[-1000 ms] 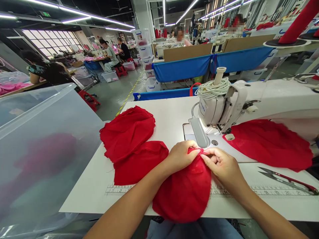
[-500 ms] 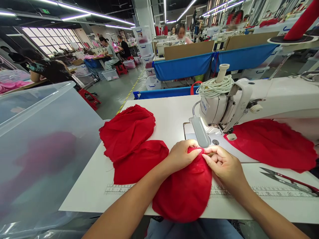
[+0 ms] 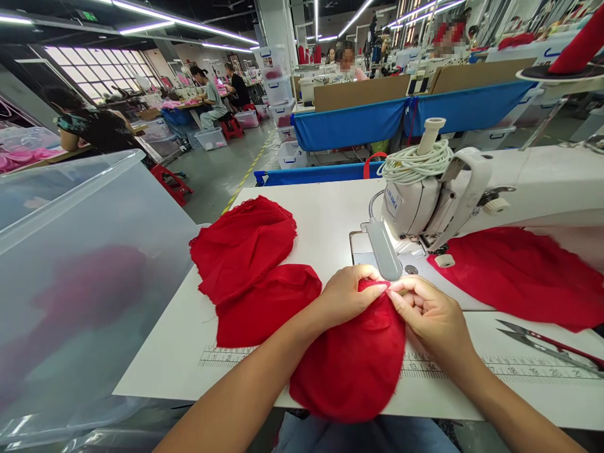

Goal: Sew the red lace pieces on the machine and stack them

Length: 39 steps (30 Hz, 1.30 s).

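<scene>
At the far left stands a clear plastic bin (image 3: 80, 277), its wall close to the camera, with a blurred red mass showing through it. Right of it begins the white counter (image 3: 321, 220). On the counter's left part lie two red fabric pieces (image 3: 245, 245), the farther one overlapping the nearer, both flat and apart from the hands.

The left hand (image 3: 346, 296) rests on the top edge of a rounded red fabric piece (image 3: 352, 365) that lies at the counter's near edge and hangs slightly over it, covering part of a printed ruler strip (image 3: 495, 365). Its fingers are curled narrow, pinching the fabric's upper rim. The right hand (image 3: 431, 318) meets it fingertip to fingertip, thumb and forefinger closed on the same rim, just beside the left hand's pinch.

Directly beyond the hands sits the white sewing machine (image 3: 425, 201), its head just beyond the pinched edge, with a coil of white cord (image 3: 413, 163) wound on top. Under the machine's arm, farther right, a larger red fabric sheet (image 3: 523, 277) spreads over the counter. At the far right, thread snips (image 3: 547, 343) with a red handle lie on the counter near the ruler strip.
</scene>
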Motion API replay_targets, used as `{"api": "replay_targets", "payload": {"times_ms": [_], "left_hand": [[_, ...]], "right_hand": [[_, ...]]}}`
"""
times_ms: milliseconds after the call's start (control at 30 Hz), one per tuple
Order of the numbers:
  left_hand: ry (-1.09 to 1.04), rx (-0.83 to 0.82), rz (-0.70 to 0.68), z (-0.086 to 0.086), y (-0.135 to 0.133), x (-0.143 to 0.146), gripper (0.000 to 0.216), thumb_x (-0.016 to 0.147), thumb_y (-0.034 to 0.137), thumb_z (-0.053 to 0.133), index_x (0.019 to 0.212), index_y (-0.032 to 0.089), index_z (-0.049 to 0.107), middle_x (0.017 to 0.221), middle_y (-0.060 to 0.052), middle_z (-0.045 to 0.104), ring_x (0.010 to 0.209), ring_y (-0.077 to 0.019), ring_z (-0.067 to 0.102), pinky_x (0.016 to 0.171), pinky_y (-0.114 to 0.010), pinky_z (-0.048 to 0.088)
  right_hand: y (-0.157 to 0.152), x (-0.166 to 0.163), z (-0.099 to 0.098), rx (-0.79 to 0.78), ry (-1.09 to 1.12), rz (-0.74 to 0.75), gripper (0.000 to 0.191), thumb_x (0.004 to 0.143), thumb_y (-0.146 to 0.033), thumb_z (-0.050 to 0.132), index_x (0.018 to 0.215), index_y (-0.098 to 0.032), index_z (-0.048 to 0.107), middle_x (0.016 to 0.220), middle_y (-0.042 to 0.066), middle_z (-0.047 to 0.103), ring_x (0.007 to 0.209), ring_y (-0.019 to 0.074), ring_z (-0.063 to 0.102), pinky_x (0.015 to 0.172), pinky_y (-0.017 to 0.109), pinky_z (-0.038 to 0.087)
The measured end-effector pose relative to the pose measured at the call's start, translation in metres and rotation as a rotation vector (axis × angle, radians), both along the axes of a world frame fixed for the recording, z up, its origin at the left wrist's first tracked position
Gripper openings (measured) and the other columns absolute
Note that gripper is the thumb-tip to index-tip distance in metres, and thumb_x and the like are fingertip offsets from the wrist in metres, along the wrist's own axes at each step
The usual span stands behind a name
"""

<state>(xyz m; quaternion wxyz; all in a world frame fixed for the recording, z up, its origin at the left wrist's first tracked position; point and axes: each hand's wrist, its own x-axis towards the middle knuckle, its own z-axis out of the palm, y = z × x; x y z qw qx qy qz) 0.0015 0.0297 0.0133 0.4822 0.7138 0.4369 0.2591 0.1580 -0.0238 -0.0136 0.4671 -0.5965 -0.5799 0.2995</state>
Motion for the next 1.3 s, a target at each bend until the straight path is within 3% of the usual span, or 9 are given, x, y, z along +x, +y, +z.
{"api": "replay_targets", "payload": {"times_ms": [267,467,700,1033,1200,1300], "left_hand": [[0.035,0.056,-0.01,-0.001,-0.001,-0.001,0.014,0.083,0.024,0.053,0.071,0.019,0.054,0.078,0.004,0.059,0.075,-0.0132,0.052,0.065,-0.024,0.037],[0.095,0.103,-0.023,0.0,-0.002,-0.001,0.018,0.085,0.025,0.048,0.068,0.019,0.049,0.08,0.002,0.057,0.076,-0.0138,0.051,0.064,-0.024,0.037],[0.096,0.127,-0.016,0.0,-0.003,0.001,0.016,0.073,0.024,0.056,0.065,0.02,0.044,0.075,0.002,0.05,0.072,-0.014,0.049,0.063,-0.025,0.038],[0.031,0.075,-0.005,-0.005,-0.001,0.001,0.01,0.073,0.022,0.06,0.068,0.018,0.052,0.076,0.002,0.055,0.075,-0.015,0.052,0.064,-0.023,0.039],[-0.01,0.065,-0.016,-0.004,-0.001,0.0,0.012,0.079,0.026,0.058,0.071,0.018,0.055,0.078,0.002,0.056,0.077,-0.0144,0.052,0.066,-0.023,0.039],[-0.018,0.055,-0.016,-0.004,0.0,0.0,0.011,0.078,0.025,0.059,0.072,0.018,0.056,0.079,0.002,0.057,0.077,-0.0143,0.052,0.066,-0.023,0.039]], "right_hand": [[-0.003,0.0,0.005,-0.141,0.02,-0.011,0.018,0.079,-0.039,0.059,0.076,-0.022,0.064,0.052,-0.005,0.054,0.044,0.0099,0.042,0.046,0.023,0.036],[0.002,0.007,-0.01,-0.131,0.053,0.013,0.018,0.079,-0.038,0.06,0.074,-0.021,0.063,0.071,0.004,0.07,0.066,0.0183,0.065,0.057,0.026,0.048],[0.008,0.019,-0.019,-0.199,0.117,0.154,0.015,0.081,-0.035,0.063,0.076,-0.021,0.063,0.06,0.002,0.064,0.084,0.0257,0.07,0.071,0.031,0.056],[0.008,0.017,-0.015,-0.195,0.118,0.138,0.013,0.078,-0.033,0.063,0.073,-0.021,0.063,0.061,0.002,0.064,0.076,0.0242,0.069,0.064,0.03,0.055],[0.004,0.009,-0.009,-0.197,0.166,0.064,0.016,0.08,-0.037,0.062,0.073,-0.022,0.061,0.059,0.0,0.06,0.079,0.0246,0.069,0.066,0.031,0.055],[0.004,0.009,-0.009,-0.199,0.153,0.092,0.017,0.08,-0.037,0.063,0.073,-0.022,0.062,0.059,0.001,0.061,0.079,0.025,0.069,0.067,0.031,0.056]]}}
